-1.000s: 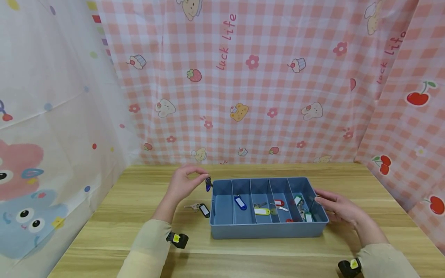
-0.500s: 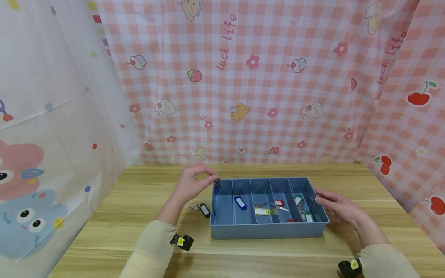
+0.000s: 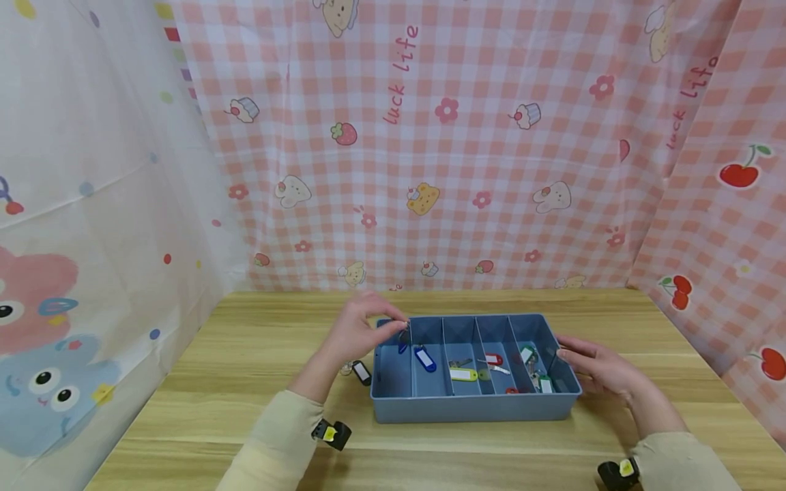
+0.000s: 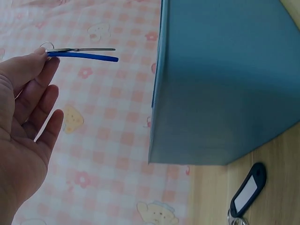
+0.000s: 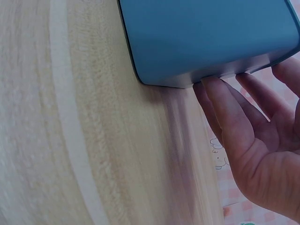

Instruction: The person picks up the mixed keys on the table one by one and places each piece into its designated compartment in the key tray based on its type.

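Observation:
My left hand (image 3: 359, 334) pinches a key ring between thumb and fingertips. From it hang a key (image 4: 93, 49) and a blue key tag (image 4: 86, 56), over the leftmost compartment of the blue-grey divided box (image 3: 473, 409) in the head view. That compartment's floor shows bare. At the box's right end, my right hand (image 3: 604, 368) rests its fingertips against the outer wall, fingers mostly straight. Another blue key tag (image 3: 424, 358) lies in the second compartment from the left. A black key tag (image 3: 361, 372) with its ring lies on the table just left of the box, partly behind my left arm.
Further compartments hold a yellow key tag (image 3: 463, 374), a red key tag (image 3: 493, 358) and green key tags (image 3: 544, 384), with keys. Thin dividers separate them. The wooden table (image 3: 467, 457) ends at a pink checked cloth (image 3: 454, 239) behind the box.
My left hand has carried the blue key tag rightward, from outside the box's left end to over its leftmost compartment. The right hand and the box have stayed put.

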`<state>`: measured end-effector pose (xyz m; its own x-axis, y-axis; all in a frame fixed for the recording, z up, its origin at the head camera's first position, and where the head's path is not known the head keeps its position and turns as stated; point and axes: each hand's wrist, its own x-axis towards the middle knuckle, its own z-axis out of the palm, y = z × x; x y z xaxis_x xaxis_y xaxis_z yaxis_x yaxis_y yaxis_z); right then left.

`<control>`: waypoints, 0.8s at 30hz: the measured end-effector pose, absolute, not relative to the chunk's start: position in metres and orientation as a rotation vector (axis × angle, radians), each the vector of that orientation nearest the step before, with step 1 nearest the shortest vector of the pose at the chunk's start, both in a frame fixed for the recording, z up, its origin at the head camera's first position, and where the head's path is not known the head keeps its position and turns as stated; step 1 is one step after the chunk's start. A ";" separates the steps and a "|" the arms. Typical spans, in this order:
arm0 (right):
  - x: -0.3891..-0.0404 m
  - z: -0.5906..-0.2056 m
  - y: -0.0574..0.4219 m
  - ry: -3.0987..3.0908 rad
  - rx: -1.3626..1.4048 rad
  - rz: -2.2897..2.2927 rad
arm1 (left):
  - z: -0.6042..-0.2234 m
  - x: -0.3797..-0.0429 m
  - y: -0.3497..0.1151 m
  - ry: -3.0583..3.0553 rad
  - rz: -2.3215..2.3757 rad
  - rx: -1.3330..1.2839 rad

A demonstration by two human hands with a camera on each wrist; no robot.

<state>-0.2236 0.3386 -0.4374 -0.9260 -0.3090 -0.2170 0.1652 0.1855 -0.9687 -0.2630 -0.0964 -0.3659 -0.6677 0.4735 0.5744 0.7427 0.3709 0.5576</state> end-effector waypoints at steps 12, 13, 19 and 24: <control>-0.223 -0.438 0.338 2.106 -0.114 -1.807 | -0.369 -0.260 -0.080 -2.179 -1.093 -1.354; -0.223 -0.438 0.338 2.110 -0.111 -1.802 | -0.370 -0.259 -0.079 -2.176 -1.075 -1.370; -0.222 -0.437 0.337 2.124 -0.106 -1.789 | -0.375 -0.259 -0.074 -2.194 -0.975 -1.454; -0.223 -0.437 0.337 2.110 -0.098 -1.800 | -0.378 -0.262 -0.071 -2.264 -0.925 -1.490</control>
<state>-0.2229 0.3371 -0.4375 -0.9312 -0.2842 -0.2285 0.1808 0.1843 -0.9661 -0.2617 -0.0708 -0.3780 -0.4306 0.7181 0.5467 0.8955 0.2645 0.3578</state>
